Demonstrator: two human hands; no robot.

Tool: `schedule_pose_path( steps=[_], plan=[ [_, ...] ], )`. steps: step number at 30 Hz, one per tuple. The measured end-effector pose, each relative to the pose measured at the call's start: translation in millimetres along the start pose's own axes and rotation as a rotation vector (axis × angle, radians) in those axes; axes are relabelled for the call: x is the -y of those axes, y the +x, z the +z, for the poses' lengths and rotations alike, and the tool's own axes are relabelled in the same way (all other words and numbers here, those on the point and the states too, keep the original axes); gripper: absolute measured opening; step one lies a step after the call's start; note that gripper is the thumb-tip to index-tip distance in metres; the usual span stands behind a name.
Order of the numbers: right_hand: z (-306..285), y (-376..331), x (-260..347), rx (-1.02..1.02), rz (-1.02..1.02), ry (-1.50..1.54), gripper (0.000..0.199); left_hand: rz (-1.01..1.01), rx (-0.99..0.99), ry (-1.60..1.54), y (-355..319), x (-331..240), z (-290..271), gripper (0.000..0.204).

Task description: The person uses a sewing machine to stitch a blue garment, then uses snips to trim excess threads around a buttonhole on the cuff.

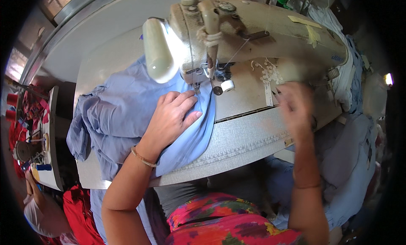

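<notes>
Seen from the head camera, the left hand (171, 118) lies flat, fingers spread, pressing the soft, rumpled pale blue cloth (122, 114) just left of the needle of the cream metal sewing machine (253, 37). The blurred right hand (296, 105) hovers right of it; its grip is unclear.

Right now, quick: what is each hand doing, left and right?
Left hand: open, flat on the blue fabric beside the sewing machine needle.
Right hand: blurred above the machine bed; grip cannot be told.
</notes>
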State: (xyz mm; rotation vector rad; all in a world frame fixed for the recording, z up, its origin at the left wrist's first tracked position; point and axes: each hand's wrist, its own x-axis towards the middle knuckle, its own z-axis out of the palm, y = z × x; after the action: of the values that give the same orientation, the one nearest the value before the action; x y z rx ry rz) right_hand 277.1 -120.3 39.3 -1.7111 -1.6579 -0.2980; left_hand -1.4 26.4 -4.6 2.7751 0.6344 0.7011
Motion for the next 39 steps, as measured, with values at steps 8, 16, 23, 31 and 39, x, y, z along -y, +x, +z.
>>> schedule_pose_path(
  steps=[8, 16, 23, 31, 39],
  plan=[
    [-29.8, -61.4, -134.4, -0.02, 0.289, -0.428, 0.036, -0.022, 0.033, 0.0, 3.5, -1.3, 0.3, 0.035],
    [-67.6, 7.8, -130.7, -0.395, 0.007, -0.254, 0.025, 0.02, -0.029, 0.024, 1.3, 2.1, 3.2, 0.033],
    [-146.6, 114.8, -244.2, -0.513, 0.165, -0.328, 0.034, -0.03, 0.047, -0.015, 3.2, -2.5, -2.0, 0.036],
    [-89.9, 72.2, -258.0, -0.699, 0.626, 0.744, 0.046, -0.153, 0.027, 0.152, -3.5, 1.4, 5.8, 0.063],
    [-100.2, 79.0, -241.7, -0.625, 0.734, 0.641, 0.047, -0.257, 0.125, 0.198, -28.8, 13.5, -9.0, 0.066]
  ],
)
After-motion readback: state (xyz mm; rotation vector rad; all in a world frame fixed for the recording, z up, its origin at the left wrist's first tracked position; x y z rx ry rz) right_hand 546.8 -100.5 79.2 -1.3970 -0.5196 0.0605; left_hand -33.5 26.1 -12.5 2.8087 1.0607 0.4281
